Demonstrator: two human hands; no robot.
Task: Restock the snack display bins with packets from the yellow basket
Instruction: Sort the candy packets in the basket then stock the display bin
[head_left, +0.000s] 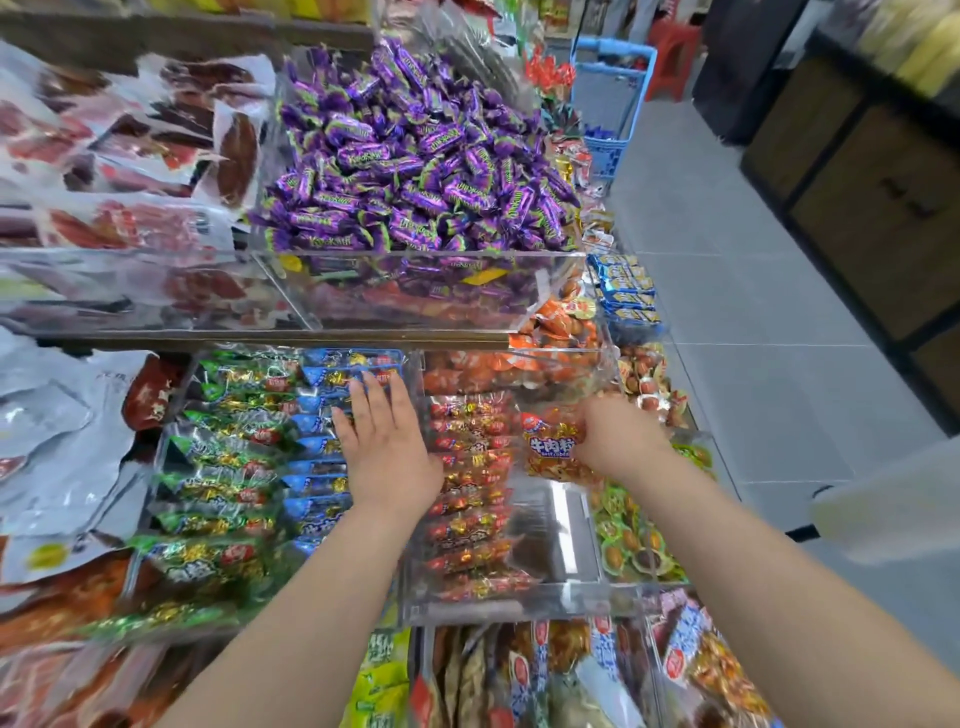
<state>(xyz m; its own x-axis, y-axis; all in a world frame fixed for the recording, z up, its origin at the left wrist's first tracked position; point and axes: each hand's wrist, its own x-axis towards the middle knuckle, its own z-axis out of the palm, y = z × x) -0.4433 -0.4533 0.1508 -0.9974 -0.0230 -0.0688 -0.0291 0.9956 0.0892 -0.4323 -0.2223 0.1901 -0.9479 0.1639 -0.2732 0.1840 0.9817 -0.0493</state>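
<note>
Your left hand (387, 441), mid-frame: flat, palm down, fingers straight and close together. Your right hand (618, 436), centre-right: fingers curled, gripping an orange-red plastic snack packet (553, 449) by its right end.

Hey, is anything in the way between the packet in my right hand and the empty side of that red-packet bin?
Nothing visible. The packet, held by the right hand, hangs above the clear bin's bare right side. The red packets sit along its left, and the left hand rests on the blue packets next door.
</note>
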